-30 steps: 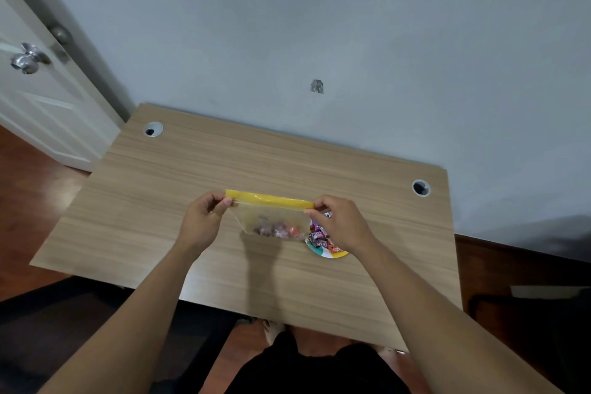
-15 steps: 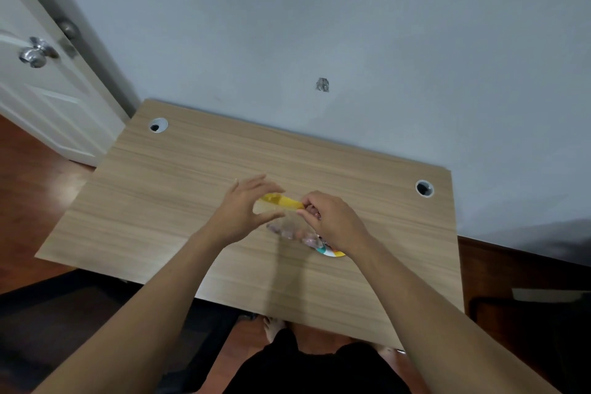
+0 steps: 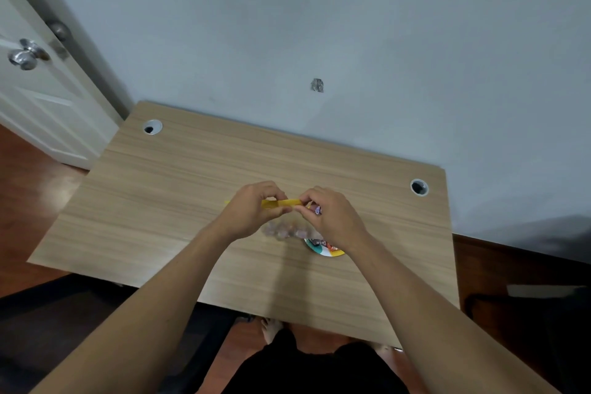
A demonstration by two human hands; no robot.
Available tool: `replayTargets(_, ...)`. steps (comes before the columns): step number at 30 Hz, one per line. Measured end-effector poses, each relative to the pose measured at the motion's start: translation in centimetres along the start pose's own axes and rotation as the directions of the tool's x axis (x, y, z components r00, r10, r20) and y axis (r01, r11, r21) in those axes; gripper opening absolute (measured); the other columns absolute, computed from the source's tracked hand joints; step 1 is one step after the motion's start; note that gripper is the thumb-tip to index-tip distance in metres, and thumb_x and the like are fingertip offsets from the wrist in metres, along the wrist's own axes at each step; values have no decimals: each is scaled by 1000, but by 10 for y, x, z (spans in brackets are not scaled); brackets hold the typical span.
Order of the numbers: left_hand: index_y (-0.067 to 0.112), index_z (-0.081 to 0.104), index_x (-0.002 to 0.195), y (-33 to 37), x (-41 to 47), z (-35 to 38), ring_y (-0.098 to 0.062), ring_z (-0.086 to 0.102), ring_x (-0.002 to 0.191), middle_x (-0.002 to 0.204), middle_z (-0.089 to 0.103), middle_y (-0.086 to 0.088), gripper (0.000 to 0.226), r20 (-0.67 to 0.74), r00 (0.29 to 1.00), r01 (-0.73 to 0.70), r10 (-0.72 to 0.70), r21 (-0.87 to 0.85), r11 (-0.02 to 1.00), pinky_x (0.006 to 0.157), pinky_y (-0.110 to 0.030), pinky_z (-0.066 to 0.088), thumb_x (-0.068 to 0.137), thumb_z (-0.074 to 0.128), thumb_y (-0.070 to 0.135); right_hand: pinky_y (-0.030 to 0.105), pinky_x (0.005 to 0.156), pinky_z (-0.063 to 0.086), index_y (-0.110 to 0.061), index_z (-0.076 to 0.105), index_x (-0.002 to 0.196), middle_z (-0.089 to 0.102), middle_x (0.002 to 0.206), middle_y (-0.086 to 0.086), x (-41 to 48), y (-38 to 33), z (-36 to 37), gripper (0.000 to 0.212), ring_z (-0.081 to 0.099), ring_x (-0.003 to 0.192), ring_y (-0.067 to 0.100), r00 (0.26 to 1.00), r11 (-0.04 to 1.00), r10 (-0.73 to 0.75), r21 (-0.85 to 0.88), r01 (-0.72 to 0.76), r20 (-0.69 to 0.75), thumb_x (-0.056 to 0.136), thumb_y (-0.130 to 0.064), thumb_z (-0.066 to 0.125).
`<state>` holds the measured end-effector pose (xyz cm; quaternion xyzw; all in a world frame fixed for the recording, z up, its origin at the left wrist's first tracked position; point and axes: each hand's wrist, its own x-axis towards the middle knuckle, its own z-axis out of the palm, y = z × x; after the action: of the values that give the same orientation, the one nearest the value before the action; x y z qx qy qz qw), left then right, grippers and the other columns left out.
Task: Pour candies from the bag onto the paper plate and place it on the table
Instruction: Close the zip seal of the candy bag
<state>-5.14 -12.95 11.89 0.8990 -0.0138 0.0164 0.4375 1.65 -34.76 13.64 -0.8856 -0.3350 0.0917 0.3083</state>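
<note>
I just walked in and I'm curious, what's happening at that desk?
A person holds a clear bag by its yellow top strip, pinching it with the left hand and the right hand. Some candies are in the bag. A paper plate holding wrapped candies sits on the wooden table, partly hidden under the right hand.
</note>
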Motion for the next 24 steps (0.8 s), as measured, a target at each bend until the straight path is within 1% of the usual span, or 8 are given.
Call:
replayTargets(2,22,79,90,-1,0,0,-16,74,97,95,75,7,13,7,1000,4,-4,8,1000,87,-43,55,88,85,33,28,74,40,-24,75,97,57,83,-22,0,0,-1,13,57,85,14,1000,1000,-2,-23,2,10,98,-37,72)
replayTargets(6,27,78,89,-2,-1,0,-14,76,104,96,75,10,15,20,1000,-13,12,22,1000,88,-45,57,90,79,42,32,77,47,-29,73,94,67,88,-18,0,1,-2,16,57,92,13,1000,998,1,-60,0,13,99,-44,69)
replayTargets(9,29,79,90,-4,-1,1,-12,74,98,96,75,11,19,13,1000,17,-17,35,999,87,-47,57,88,78,48,34,77,49,-30,73,96,69,90,-16,1,0,-2,17,57,92,12,999,997,11,-70,-9,30,99,-45,67)
replayTargets(14,28,81,93,-7,1,4,-12,71,88,93,75,9,11,9,999,52,-52,13,999,83,-48,56,86,85,36,35,79,51,-30,73,96,57,83,-23,3,-1,-1,12,57,86,11,997,998,15,-54,-11,70,99,-42,69)
replayTargets(17,30,79,88,-9,-2,5,-9,75,104,94,76,12,16,-2,998,55,-55,14,998,89,-49,57,85,82,45,34,80,50,-31,73,97,59,85,-24,4,-2,0,13,56,87,9,995,998,24,-59,-18,94,99,-43,69)
replayTargets(19,29,74,83,-10,-4,7,1,72,118,94,75,16,22,-11,998,55,-54,17,998,98,-50,55,85,77,52,36,80,50,-31,73,98,61,87,-24,3,-2,0,14,57,90,11,995,998,28,-63,-22,94,99,-44,68)
replayTargets(22,31,68,81,-11,-5,14,6,68,123,94,74,16,19,-38,998,60,-59,12,998,102,-52,53,86,74,48,41,82,52,-32,72,98,66,91,-21,5,-1,-4,16,58,94,14,995,997,27,-80,-19,99,99,-47,67)
replayTargets(24,35,67,83,-11,-5,15,8,67,124,96,72,21,20,-38,998,56,-53,75,996,101,-54,53,87,71,54,43,83,51,-33,72,100,70,95,-20,6,-1,-7,17,57,96,14,995,994,17,-108,-6,101,100,-49,66)
